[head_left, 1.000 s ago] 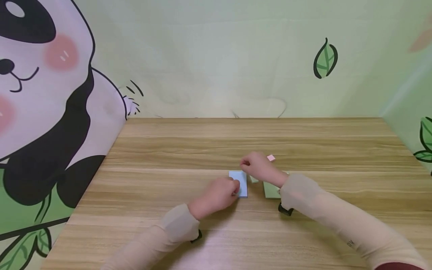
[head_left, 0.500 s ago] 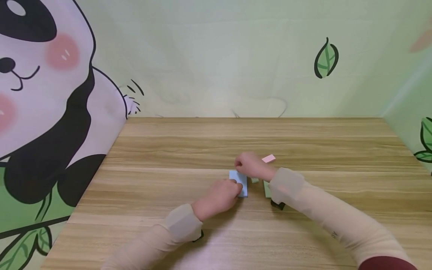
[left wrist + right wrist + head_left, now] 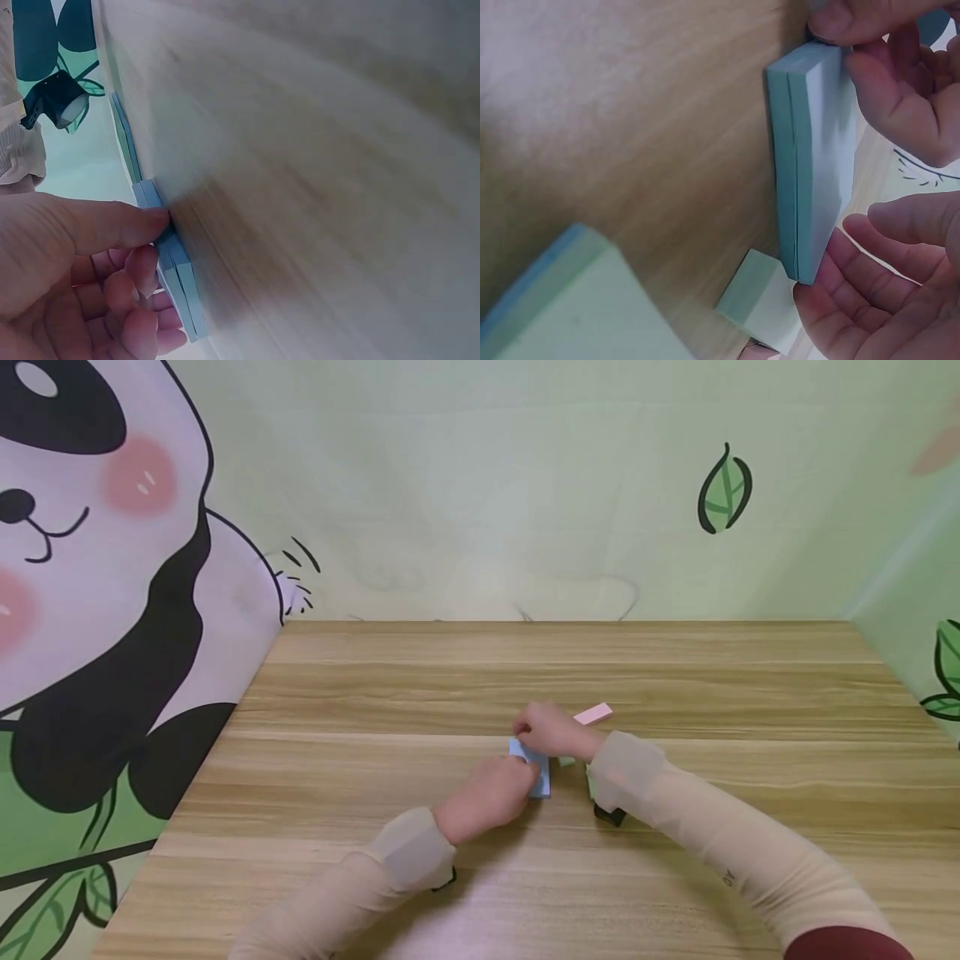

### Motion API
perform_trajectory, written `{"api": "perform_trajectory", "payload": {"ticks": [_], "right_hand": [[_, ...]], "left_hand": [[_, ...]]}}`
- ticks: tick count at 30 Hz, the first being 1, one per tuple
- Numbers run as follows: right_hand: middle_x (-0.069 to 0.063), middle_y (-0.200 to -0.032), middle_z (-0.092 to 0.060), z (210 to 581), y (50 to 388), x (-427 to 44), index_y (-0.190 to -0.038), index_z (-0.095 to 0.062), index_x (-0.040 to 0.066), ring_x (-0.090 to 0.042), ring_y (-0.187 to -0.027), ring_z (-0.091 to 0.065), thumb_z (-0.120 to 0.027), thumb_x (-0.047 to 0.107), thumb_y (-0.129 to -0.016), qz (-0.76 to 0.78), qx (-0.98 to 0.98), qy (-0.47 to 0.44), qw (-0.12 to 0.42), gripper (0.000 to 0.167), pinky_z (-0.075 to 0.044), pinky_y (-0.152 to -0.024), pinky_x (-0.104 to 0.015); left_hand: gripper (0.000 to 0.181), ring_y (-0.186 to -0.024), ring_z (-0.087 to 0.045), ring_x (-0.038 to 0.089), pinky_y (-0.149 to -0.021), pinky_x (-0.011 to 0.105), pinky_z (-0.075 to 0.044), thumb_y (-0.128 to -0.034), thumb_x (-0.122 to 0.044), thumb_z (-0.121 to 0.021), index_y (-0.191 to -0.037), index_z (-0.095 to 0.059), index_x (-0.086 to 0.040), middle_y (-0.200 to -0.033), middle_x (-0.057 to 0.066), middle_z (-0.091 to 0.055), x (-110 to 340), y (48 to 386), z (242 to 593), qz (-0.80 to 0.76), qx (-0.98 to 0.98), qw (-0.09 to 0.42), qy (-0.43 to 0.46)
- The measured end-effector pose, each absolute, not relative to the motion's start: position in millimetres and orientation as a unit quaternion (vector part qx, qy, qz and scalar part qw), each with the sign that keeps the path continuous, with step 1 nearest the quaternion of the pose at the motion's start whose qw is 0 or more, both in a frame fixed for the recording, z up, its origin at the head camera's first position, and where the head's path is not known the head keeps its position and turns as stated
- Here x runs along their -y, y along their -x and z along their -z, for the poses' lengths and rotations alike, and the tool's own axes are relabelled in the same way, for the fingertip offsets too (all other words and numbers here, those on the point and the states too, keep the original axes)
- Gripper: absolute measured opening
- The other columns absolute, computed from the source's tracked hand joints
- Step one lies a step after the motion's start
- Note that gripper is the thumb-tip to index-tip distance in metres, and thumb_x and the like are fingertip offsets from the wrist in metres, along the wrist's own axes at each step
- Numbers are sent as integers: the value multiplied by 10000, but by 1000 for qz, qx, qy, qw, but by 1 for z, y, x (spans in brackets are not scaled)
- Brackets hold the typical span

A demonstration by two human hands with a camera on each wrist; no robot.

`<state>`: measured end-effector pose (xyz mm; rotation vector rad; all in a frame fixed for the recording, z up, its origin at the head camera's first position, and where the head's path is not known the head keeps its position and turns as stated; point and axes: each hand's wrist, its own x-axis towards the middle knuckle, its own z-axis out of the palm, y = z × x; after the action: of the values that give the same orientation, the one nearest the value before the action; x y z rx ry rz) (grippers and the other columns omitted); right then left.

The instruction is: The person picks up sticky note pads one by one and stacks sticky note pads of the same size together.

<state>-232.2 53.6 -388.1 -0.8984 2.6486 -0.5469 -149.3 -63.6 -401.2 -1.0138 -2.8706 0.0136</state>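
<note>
A light blue block (image 3: 542,785) lies flat on the wooden table; in the right wrist view the block (image 3: 826,135) shows a seam along its side. The left hand (image 3: 487,795) grips its near left part, and in the left wrist view the thumb of this hand (image 3: 82,262) presses the side edge. At the far end is the right hand (image 3: 553,729); its bent fingers (image 3: 817,304) touch the block's corner, thumb held apart. A small green block (image 3: 567,762) sits right beside the blue one.
A larger green block (image 3: 590,781) is partly covered by the right sleeve; its side shows a blue layer in the right wrist view. A pink strip (image 3: 594,714) lies behind the right hand. Behind the table (image 3: 420,677) stands a printed backdrop.
The right hand has moved left along the blue block's far end, uncovering more of the pink strip, while its sleeve covers more of the larger green block. The left hand has shifted slightly right.
</note>
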Motion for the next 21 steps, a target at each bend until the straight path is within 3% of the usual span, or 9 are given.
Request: {"api": "perform_trajectory", "payload": {"ticks": [6, 21], "right_hand": [[-109, -914, -658, 390, 232, -54, -924, -663, 6, -159, -760, -565, -508, 46, -820, 190, -921, 308, 147, 191, -473, -707, -284], [-107, -904, -659, 390, 232, -55, -911, -665, 12, -158, -744, -563, -491, 42, -820, 198, -917, 316, 143, 199, -470, -691, -278]], "left_hand": [[92, -467, -458, 101, -370, 239, -368, -785, -103, -569, -707, -522, -103, -604, -1, -518, 63, 151, 402, -7, 945, 42, 325], [90, -454, -386, 72, -362, 213, -345, -790, -109, -576, -709, -537, -103, -602, -13, -511, 62, 149, 400, -24, 942, 49, 331]]}}
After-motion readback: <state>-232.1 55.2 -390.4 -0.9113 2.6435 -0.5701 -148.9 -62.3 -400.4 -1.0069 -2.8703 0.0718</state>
